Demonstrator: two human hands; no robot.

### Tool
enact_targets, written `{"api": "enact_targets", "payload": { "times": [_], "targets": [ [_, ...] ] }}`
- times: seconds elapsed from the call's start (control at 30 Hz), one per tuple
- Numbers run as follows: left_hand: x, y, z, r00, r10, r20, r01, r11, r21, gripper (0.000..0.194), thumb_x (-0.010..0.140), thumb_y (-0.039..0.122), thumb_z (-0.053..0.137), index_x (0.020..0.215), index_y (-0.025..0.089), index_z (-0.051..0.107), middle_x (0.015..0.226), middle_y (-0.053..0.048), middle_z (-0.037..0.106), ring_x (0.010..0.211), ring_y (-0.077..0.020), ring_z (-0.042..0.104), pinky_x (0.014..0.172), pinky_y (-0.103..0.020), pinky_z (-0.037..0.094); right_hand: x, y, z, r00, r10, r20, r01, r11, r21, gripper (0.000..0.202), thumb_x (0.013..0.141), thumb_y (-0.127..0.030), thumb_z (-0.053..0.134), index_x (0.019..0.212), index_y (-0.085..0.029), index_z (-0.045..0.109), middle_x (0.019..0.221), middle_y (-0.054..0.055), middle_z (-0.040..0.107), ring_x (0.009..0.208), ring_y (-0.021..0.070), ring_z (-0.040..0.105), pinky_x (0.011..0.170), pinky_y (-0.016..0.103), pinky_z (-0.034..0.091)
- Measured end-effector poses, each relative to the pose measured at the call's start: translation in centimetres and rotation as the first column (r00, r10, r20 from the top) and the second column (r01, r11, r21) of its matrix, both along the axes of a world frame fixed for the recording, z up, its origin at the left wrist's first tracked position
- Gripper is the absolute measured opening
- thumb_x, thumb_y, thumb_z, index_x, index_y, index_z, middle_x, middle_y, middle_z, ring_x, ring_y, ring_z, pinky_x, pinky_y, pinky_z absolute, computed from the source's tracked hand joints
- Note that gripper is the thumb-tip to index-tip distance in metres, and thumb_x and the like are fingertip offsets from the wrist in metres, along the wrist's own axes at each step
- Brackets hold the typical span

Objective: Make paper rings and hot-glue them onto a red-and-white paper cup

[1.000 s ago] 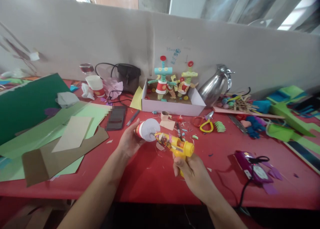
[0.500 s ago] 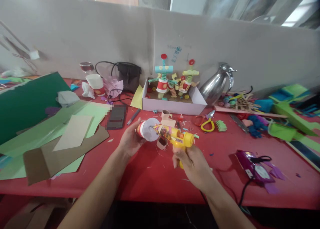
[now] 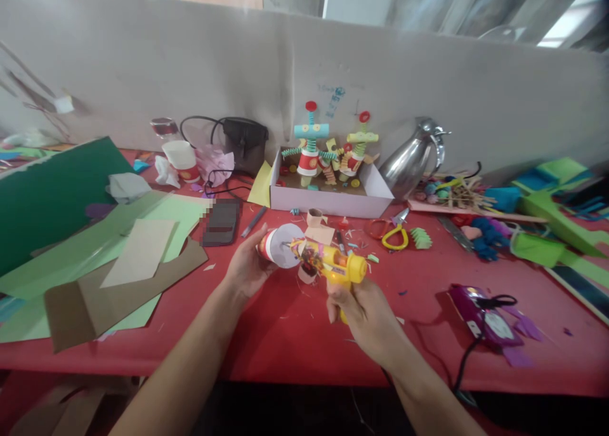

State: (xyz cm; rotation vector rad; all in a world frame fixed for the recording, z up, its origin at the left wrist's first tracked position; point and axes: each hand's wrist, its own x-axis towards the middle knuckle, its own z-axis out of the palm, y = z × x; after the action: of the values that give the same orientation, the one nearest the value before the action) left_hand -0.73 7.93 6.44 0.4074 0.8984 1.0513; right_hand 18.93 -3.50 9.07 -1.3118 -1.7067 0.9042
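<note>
My left hand (image 3: 248, 266) is wrapped round a red and white paper cup (image 3: 283, 251), tipped so that its round white end faces right. A yellow hot glue gun (image 3: 333, 261) sits in my right hand (image 3: 358, 309), fingers curled about its handle. Its nozzle points left, at or very near the white end of the cup; whether it touches I cannot tell. Behind and below the gun lie small rolled paper tubes (image 3: 314, 218) and paper scraps on the red table (image 3: 285, 341).
A white box (image 3: 328, 203) with paper-cup figures stands at the back, beside a steel jug (image 3: 413, 153). Scissors (image 3: 396, 236) lie right of centre. Green paper and cardboard (image 3: 137, 303) cover the left; a purple corded device (image 3: 485, 315) is at right.
The glue gun has shifted very slightly left, with its nozzle still at the white end of the cup. My left hand and the cup stay almost in place.
</note>
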Motion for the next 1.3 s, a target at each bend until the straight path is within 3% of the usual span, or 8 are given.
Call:
{"api": "enact_targets", "payload": {
  "times": [0.5,0.73,0.93,1.3],
  "targets": [
    [0.0,0.0,0.3,0.999,-0.013,0.042,0.012,1.0,0.012,0.029,0.096,0.032,0.054,0.105,0.01,0.07,0.083,-0.009,0.076,0.067,-0.0203,0.072,0.055,-0.027,0.059,0.7,-0.8,-0.6,0.998,-0.045,0.036,0.047,0.998,-0.047,0.066,0.096,-0.069,0.038,0.055,-0.019,0.056,0.051,0.0,0.054,0.05,0.0117,0.05,0.053,0.027,0.033],
    [-0.1,0.1,0.1,0.999,-0.031,0.027,0.031,0.999,0.018,0.029,0.096,0.033,0.053,0.106,0.01,0.069,0.084,-0.01,0.076,0.069,-0.0198,0.073,0.059,-0.027,0.061,0.5,-0.9,-0.7,0.991,-0.046,-0.122,0.039,0.997,-0.061,0.059,0.098,-0.063,0.04,0.06,-0.02,0.052,0.056,-0.001,0.054,0.054,0.0115,0.052,0.055,0.027,0.038],
    [0.0,0.1,0.2,1.0,0.009,0.03,-0.009,1.0,0.014,0.025,0.096,0.03,0.054,0.101,0.011,0.069,0.08,-0.008,0.075,0.066,-0.0188,0.072,0.057,-0.027,0.061,-0.1,-0.8,-0.2,0.981,0.011,-0.195,-0.033,0.993,-0.109,0.048,0.098,-0.062,0.043,0.081,-0.02,0.058,0.06,-0.001,0.059,0.054,0.0121,0.053,0.057,0.026,0.043],
    [-0.2,0.1,0.0,0.999,-0.001,0.044,0.001,1.0,0.011,0.027,0.092,0.032,0.061,0.106,0.011,0.07,0.086,-0.01,0.075,0.07,-0.0202,0.072,0.058,-0.029,0.061,-0.4,-0.9,-0.8,0.973,0.024,-0.23,-0.048,0.994,-0.098,0.052,0.1,-0.062,0.038,0.07,-0.021,0.049,0.06,-0.002,0.05,0.056,0.0116,0.049,0.056,0.027,0.038]
  ]
}}
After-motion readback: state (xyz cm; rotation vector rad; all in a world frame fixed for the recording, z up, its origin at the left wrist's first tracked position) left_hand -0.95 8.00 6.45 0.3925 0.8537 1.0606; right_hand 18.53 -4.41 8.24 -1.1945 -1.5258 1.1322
